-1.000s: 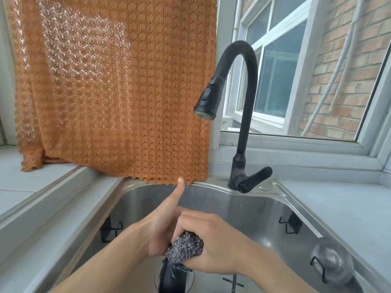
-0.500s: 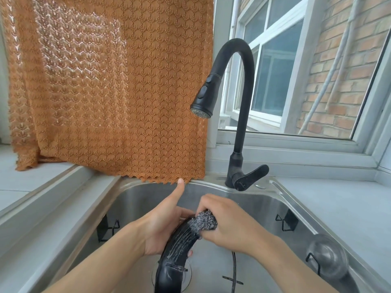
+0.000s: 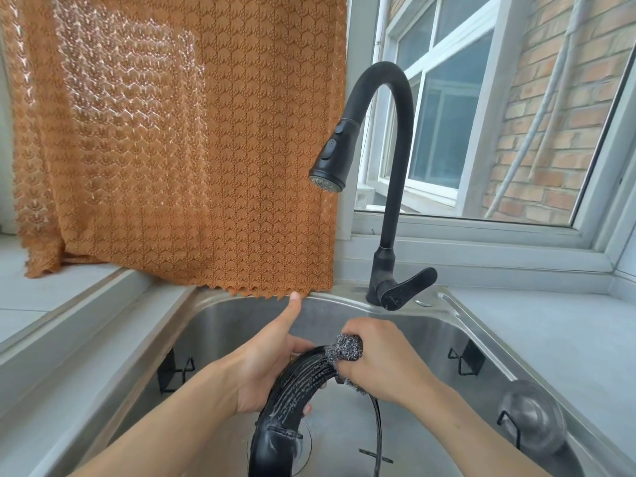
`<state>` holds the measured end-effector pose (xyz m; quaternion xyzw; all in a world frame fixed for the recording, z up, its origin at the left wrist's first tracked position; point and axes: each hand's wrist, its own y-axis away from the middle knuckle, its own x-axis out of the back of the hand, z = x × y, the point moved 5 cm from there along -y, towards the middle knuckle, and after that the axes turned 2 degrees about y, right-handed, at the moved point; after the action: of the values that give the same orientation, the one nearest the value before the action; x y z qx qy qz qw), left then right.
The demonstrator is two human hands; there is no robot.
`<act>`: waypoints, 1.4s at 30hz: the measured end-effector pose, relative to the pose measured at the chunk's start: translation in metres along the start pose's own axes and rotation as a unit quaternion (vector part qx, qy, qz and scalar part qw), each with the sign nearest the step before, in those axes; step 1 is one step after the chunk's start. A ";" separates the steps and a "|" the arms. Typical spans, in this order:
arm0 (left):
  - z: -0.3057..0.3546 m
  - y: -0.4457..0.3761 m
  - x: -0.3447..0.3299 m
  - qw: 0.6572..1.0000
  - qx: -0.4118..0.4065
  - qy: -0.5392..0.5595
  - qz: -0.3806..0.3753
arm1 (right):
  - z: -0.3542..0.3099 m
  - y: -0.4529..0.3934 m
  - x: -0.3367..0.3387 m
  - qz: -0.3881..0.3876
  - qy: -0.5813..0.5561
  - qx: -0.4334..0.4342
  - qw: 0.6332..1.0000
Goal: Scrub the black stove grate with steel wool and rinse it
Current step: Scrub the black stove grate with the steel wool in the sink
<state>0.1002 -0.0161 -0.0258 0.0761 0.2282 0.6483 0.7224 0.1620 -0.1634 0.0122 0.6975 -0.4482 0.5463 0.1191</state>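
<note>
The black stove grate [image 3: 292,394], a curved ring streaked with soapy scrub marks, stands upright over the sink. My left hand [image 3: 265,366] holds it from behind, fingers wrapped round the ring and thumb pointing up. My right hand [image 3: 382,359] grips a wad of grey steel wool [image 3: 347,349] and presses it on the top of the ring. The grate's lower part runs out of the bottom of the view.
The steel sink [image 3: 457,315] lies below with its drain under the grate. A black gooseneck faucet [image 3: 392,187] stands at the back rim, no water running. An orange lace curtain [image 3: 179,142] hangs at the left. A round strainer lid [image 3: 530,414] sits at the sink's right.
My right hand has slid the steel wool up along the ring from its lower part to its top, uncovering the soapy streaked surface. My left hand has kept its hold.
</note>
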 end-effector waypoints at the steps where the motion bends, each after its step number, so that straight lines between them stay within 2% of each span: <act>1: 0.000 -0.001 0.002 1.000 -0.001 0.004 0.002 | -0.006 0.001 -0.001 -0.009 -0.020 0.027 0.999; 8: -0.001 -0.011 0.013 1.000 0.008 -0.023 0.005 | -0.051 0.017 -0.017 -0.103 -0.111 0.213 0.965; 16: -0.002 -0.010 0.019 0.997 0.008 -0.060 0.039 | -0.067 0.027 -0.029 -0.088 -0.026 0.376 0.922; 22: -0.004 -0.009 0.017 0.997 0.011 -0.072 0.030 | -0.075 0.031 -0.034 -0.095 0.007 0.424 0.900; 27: -0.001 -0.006 0.015 0.998 0.008 -0.040 0.047 | -0.056 0.019 -0.026 -0.066 0.047 0.348 0.934; 31: 0.000 -0.004 0.014 0.998 0.005 -0.038 0.058 | -0.024 0.005 -0.008 -0.031 0.046 0.179 0.982; 33: 0.000 -0.002 0.011 0.997 0.008 -0.042 0.062 | -0.010 0.003 -0.005 -0.020 0.057 0.097 0.993; 36: 0.001 0.001 0.008 0.997 0.011 -0.044 0.067 | -0.002 0.001 -0.006 0.006 0.052 0.018 0.998; 39: 0.000 0.001 0.007 0.996 0.014 -0.043 0.071 | -0.004 0.001 -0.008 0.026 0.078 -0.008 0.997; 42: 0.001 0.002 0.006 0.997 0.013 -0.038 0.070 | -0.010 0.002 -0.010 0.022 0.065 0.014 0.998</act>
<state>0.0989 -0.0094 -0.0256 0.1262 0.2031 0.6907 0.6825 0.1537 -0.1533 0.0065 0.6524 -0.4465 0.5993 0.1261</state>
